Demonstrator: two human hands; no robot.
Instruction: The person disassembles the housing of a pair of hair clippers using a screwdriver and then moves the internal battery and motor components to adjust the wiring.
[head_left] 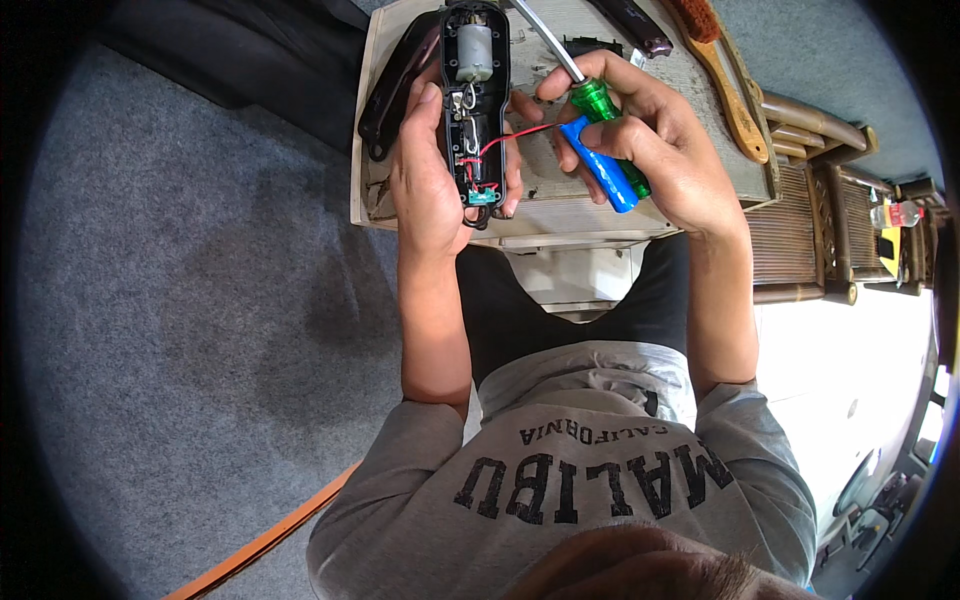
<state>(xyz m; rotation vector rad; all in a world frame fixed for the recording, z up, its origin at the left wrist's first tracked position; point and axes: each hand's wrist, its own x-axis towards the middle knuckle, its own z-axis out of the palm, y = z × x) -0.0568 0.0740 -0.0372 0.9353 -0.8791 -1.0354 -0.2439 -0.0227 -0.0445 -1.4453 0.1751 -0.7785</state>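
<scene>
Housing (490,122) open, battery (605,168) out

Over the table (550,215), the left hand (425,180) is clasping the housing by both sides; the right hand (670,150) is pinching screwdriver (592,98) and battery together. Opening is looking complete; closing is seemingly pending. The black housing is exposing a grey motor (474,55) and green board (482,198); a red wire (515,135) is running toward the blue battery.

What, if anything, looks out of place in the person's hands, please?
The blue cylinder is outside the open black housing, in the right hand beside a green-handled screwdriver, with a red wire running from the housing toward it. That looks odd because the grey motor sits inside.
</scene>
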